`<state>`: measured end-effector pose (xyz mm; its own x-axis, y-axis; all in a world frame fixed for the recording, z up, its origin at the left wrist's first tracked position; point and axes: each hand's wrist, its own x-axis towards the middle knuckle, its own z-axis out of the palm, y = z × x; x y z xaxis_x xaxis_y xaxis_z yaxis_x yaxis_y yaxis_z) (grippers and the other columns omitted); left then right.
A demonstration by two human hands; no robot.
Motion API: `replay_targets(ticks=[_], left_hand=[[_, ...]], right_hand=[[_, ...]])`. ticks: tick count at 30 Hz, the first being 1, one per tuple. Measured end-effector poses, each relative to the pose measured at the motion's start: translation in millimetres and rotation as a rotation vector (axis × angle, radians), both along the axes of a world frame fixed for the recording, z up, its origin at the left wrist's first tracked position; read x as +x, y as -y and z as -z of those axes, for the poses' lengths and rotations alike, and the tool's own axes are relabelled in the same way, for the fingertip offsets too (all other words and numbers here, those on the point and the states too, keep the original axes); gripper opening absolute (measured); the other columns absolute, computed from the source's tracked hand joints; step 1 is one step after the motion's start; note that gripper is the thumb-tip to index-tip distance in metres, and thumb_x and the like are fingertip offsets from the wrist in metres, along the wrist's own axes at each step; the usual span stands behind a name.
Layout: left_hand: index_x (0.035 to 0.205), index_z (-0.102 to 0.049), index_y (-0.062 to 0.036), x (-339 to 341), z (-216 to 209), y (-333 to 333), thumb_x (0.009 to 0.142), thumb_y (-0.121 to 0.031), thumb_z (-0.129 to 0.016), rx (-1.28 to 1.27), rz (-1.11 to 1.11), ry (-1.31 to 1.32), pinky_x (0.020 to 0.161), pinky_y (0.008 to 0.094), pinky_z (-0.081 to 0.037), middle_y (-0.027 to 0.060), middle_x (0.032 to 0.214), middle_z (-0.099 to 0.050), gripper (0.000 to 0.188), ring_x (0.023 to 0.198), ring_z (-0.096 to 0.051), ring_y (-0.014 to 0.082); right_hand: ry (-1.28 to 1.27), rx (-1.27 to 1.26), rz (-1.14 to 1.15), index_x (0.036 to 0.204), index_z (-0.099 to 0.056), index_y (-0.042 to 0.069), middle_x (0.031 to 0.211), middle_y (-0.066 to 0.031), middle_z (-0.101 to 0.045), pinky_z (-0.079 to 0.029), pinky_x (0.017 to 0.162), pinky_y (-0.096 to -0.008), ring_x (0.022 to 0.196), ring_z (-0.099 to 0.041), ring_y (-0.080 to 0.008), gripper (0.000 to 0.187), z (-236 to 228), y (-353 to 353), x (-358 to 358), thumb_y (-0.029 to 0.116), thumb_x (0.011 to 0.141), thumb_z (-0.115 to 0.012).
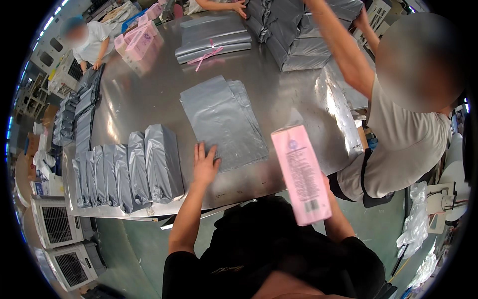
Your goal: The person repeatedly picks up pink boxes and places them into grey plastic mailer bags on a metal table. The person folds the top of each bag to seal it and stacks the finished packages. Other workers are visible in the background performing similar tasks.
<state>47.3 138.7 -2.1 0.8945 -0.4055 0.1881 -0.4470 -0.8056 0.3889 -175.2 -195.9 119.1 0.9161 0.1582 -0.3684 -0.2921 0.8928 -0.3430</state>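
L hand (205, 163) spread on bags (221, 117) by parcels (162, 164); R hand (326, 184) prob. gripping box (301, 174) (blocking).

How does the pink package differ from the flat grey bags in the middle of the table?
Colour: the pink package is pink with print on its side; the grey bags look plain.
Shape: the package is thick and boxy, while the bags lie thin and flat.
Pose: the package is held up past the table edge; the bags rest on it.
Both look roughly rectangular.
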Motion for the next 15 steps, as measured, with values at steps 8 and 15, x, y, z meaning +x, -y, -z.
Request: replay_targets(ticks=[8,15], left_hand=[[0.116,-0.072,-0.0084,35.7,15.9,0.1,0.086,-0.015,-0.07,-0.154,-0.015,0.042,0.105,0.0447,-0.047,0.0144,0.131,-0.062,0.031,0.126,-0.053,0.0372],[0.093,-0.074,-0.0068,65.8,16.4,6.5,0.08,-0.008,-0.066,0.029,0.03,0.063,0.092,0.0439,-0.051,0.0087,0.107,-0.069,0.015,0.105,-0.062,0.032]], right_hand=[[0.151,-0.579,-0.039,0.161,-0.029,0.005,0.147,-0.0146,-0.054,-0.049,0.109,-0.0385,0.13,-0.057,-0.024,0.085,57.9,-56.9,99.4,0.018,0.091,-0.077],[0.298,-1.421,-0.408,0.159,-0.036,0.012,0.139,-0.0151,-0.062,-0.048,0.106,-0.0367,0.129,-0.058,-0.0271,0.085,64.1,-75.1,135.4,0.036,0.089,-0.079]])
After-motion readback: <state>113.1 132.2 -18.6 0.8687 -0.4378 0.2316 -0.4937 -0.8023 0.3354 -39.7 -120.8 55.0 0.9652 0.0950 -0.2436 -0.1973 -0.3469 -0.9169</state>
